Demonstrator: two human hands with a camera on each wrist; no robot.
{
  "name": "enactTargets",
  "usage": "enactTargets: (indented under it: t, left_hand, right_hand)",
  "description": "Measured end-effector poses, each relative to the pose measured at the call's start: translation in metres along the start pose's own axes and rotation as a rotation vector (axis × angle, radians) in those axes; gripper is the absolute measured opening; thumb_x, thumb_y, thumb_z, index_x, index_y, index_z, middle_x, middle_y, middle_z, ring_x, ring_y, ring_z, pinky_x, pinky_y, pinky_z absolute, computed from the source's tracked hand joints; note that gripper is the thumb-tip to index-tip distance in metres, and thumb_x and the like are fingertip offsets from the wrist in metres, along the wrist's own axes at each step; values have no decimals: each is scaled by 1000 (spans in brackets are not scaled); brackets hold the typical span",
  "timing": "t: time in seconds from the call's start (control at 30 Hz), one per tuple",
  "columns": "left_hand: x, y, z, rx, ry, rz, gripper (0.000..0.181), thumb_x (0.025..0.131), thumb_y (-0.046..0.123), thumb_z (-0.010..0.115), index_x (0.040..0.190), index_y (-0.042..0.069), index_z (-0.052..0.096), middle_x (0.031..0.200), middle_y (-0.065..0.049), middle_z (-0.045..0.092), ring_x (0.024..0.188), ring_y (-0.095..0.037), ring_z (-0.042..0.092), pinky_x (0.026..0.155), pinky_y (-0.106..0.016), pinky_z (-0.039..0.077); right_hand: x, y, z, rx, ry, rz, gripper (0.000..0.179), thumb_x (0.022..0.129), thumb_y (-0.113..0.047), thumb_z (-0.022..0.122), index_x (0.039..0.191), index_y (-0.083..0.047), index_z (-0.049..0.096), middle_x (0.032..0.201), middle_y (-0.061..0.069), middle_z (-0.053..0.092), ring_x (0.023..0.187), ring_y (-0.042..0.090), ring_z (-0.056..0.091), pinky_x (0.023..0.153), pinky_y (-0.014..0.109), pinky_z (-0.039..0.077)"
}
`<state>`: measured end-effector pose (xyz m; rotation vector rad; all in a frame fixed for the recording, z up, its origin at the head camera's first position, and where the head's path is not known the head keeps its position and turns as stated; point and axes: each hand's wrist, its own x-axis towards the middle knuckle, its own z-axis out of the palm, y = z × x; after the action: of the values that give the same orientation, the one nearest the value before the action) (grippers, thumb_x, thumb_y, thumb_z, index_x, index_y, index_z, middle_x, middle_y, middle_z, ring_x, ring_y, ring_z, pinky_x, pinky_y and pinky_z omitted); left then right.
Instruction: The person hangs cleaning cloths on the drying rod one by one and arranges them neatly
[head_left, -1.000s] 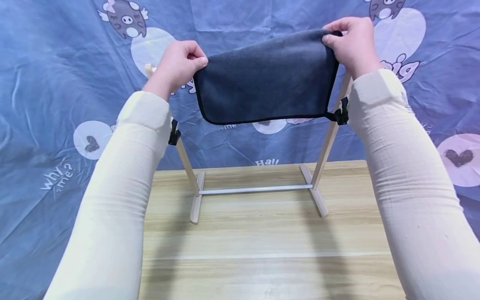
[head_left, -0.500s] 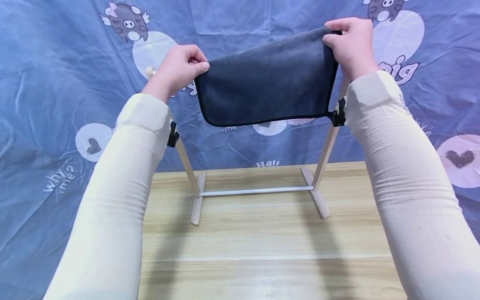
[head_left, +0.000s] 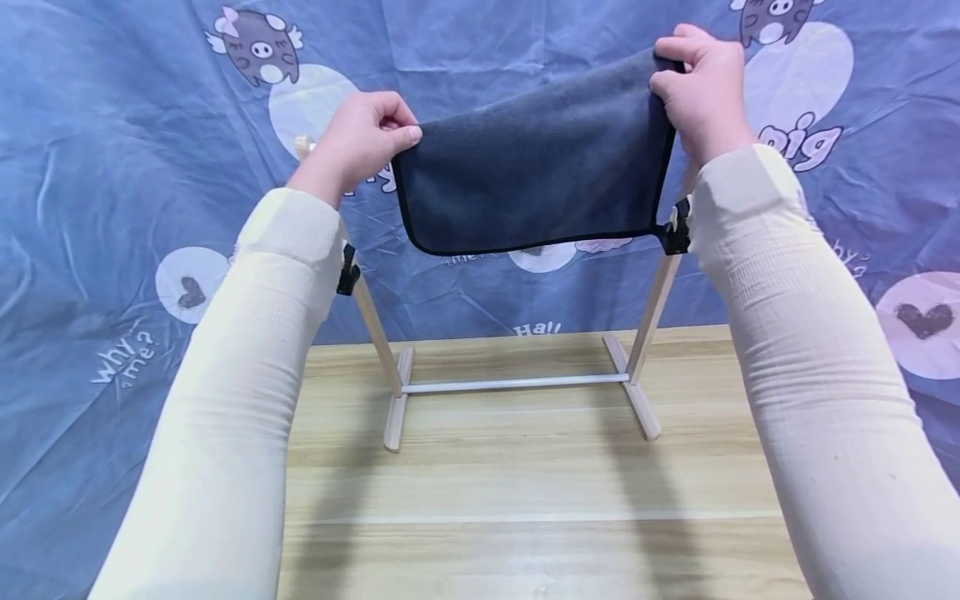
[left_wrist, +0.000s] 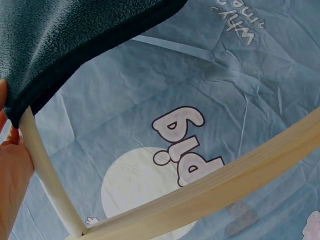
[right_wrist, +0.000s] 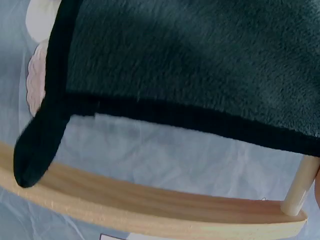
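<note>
A dark grey towel (head_left: 536,167) with black edging hangs over the top rod (left_wrist: 52,185) of a wooden rack (head_left: 652,312). At the towel's upper left edge, my left hand (head_left: 356,137) pinches the cloth between thumb and fingers. My right hand (head_left: 705,92) pinches its upper right edge, thumb in front, with one finger lifted apart. The top edge slopes, higher on the right. In the right wrist view, a black hanging loop (right_wrist: 37,150) sticks out from the towel's lower corner. Most of the top rod lies hidden under the cloth.
The rack stands on a pale wood-grain tabletop (head_left: 525,467), its two feet joined by a white lower bar (head_left: 517,384). Behind it hangs a blue printed cloth (head_left: 480,292) with pigs, hearts and lettering. Black straps are on both wrists.
The right fingers have spread and lifted slightly at the towel's top corner. My left hand sits slightly lower in view, still pinching the edge. The scene has shifted a little downward.
</note>
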<state>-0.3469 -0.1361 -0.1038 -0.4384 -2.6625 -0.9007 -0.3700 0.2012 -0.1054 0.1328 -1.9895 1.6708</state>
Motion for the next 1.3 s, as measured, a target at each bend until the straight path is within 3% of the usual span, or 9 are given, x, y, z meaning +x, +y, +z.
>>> enactTargets:
  t: [0.2, 0.33, 0.47, 0.57, 0.63, 0.7, 0.9, 1.1, 1.3]
  left_hand:
    - [0, 0, 1, -22, 6, -2, 11, 92, 23, 56, 90, 12, 59, 79, 4, 49, 75, -10, 43, 68, -24, 36]
    - [-1, -1, 2, -44, 26, 9, 16, 92, 26, 54, 93, 11, 60, 79, 6, 50, 77, -10, 43, 69, -23, 35]
    - [-1, -1, 4, -5, 34, 15, 25, 93, 27, 52, 103, 7, 63, 85, 6, 50, 81, -8, 42, 72, -22, 35]
    - [-1, -1, 5, 22, 20, 3, 28, 92, 26, 54, 108, 5, 64, 91, 7, 48, 86, -8, 42, 75, -22, 36]
    - [0, -1, 5, 26, 11, -12, 28, 91, 26, 56, 108, 6, 65, 92, 8, 47, 88, -9, 42, 76, -23, 37]
    - [0, 0, 5, 24, 6, -29, 26, 91, 28, 57, 106, 9, 65, 92, 8, 47, 90, -10, 42, 76, -24, 37]
    - [0, 1, 6, -16, 32, -40, 11, 91, 25, 57, 84, 17, 58, 81, 3, 48, 78, -11, 44, 70, -25, 36]
    - [1, 1, 8, -49, 52, -49, 15, 91, 23, 57, 79, 17, 52, 77, 2, 46, 74, -10, 42, 67, -24, 36]
    - [2, 1, 9, -64, 72, -64, 14, 93, 24, 55, 80, 18, 52, 79, 3, 45, 75, -11, 42, 68, -25, 36]
  right_hand:
    - [-3, 2, -5, -169, -47, -15, 47, 82, 4, 42, 125, -7, 58, 133, -7, 50, 111, -1, 47, 90, 7, 36]
    - [-7, 5, -8, -180, -94, -39, 28, 85, -7, 55, 108, -14, 70, 113, -6, 57, 92, 1, 47, 77, 15, 37]
    - [-12, 8, -12, -173, -174, -93, 12, 84, -12, 62, 83, -16, 73, 101, -7, 59, 92, 3, 48, 71, 16, 38]
    - [-13, 11, -17, -213, -253, -169, 8, 81, -12, 67, 75, -13, 70, 96, -8, 60, 87, 3, 51, 67, 15, 38]
    - [-12, 13, -20, -265, -304, -227, 2, 78, -11, 71, 78, -12, 69, 93, -10, 59, 80, 4, 51, 65, 15, 38]
    - [-12, 15, -22, -354, -341, -275, 9, 76, -12, 73, 83, -14, 68, 89, -12, 57, 74, 4, 49, 65, 15, 37]
    - [-10, 16, -24, -557, -377, -350, 15, 79, -14, 71, 93, -14, 66, 85, -18, 51, 74, 4, 45, 68, 15, 35]
    - [-10, 17, -27, -471, -374, -350, 11, 82, -15, 69, 92, -12, 68, 86, -17, 55, 74, 5, 45, 66, 16, 34]
    - [-9, 16, -25, -429, -314, -274, 6, 86, -21, 64, 90, -19, 68, 89, -16, 53, 77, 4, 43, 70, 17, 33]
